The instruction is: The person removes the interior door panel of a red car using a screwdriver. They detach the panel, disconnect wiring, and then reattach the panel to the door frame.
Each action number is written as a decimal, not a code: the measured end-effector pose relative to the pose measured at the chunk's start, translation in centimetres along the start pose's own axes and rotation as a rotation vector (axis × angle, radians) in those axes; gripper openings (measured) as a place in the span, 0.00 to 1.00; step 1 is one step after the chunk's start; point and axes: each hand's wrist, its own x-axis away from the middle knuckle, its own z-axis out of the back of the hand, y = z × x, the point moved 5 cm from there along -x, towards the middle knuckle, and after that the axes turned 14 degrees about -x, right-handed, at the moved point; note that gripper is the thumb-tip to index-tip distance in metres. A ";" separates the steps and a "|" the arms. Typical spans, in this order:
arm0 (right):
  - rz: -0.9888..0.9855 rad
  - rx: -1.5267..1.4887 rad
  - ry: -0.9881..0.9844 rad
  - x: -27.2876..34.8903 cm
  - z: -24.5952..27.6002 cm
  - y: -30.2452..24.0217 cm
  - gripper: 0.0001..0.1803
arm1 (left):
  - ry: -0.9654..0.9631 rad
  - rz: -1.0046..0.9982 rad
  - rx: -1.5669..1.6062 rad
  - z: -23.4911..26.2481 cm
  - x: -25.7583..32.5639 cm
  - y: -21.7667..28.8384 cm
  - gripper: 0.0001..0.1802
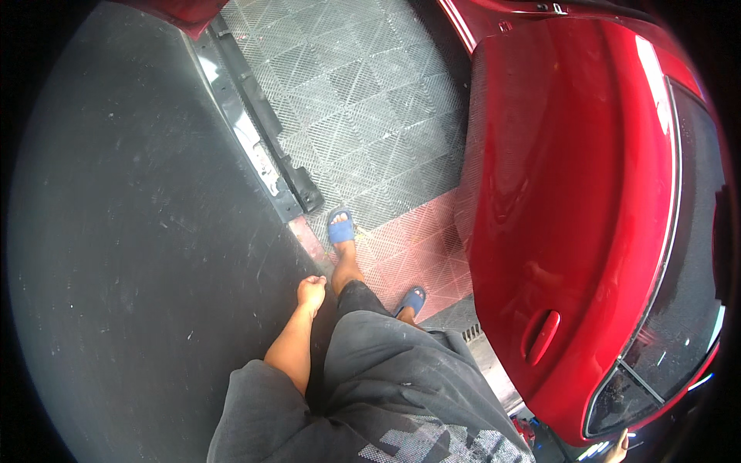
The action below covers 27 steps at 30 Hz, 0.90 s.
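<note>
Red lacquer fills our view: the open car door [571, 208] swings out from the car, and we take it as our landmark. Our right hand [617, 446] shows only as fingertips at the lower edge of the door, by the dark window glass [679, 309]; it seems to rest on or hold the door's edge, though we cannot tell whether it grips or merely touches. Our left hand [311, 293] hangs well away from the door, loosely curled and holding nothing, over the dark rubber mat [139, 255]. The door handle [543, 337] sits on the outer panel, untouched. Between the mat and the door lie the grey grid floor tiles [363, 100] and a patch of red tiles [417, 247], where our feet in blue sandals [340, 229] stand close to the door's leading edge. To move this door well, we judge it wise to keep our toes clear of its sweep, steady it from the edge with the right hand, and bring the free left hand to the panel rather than let the door swing by its own weight.
</note>
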 end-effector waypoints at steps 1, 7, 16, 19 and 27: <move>-0.004 0.001 -0.003 0.0 0.0 0.0 0.44 | -0.002 0.004 0.012 -0.2 0.1 0.1 0.17; -0.019 0.012 -0.015 0.4 -0.5 0.1 0.43 | -0.094 0.055 0.104 -0.6 1.2 2.4 0.16; -0.039 -0.003 -0.034 0.9 -1.4 -0.1 0.43 | -0.076 -0.007 0.131 1.1 0.7 4.0 0.12; -0.048 -0.011 -0.042 1.2 -1.7 0.0 0.43 | -0.057 -0.007 0.121 1.8 0.8 4.4 0.12; -0.081 -0.006 -0.074 2.0 -3.5 -0.8 0.43 | -0.056 0.023 0.073 2.8 0.2 3.5 0.17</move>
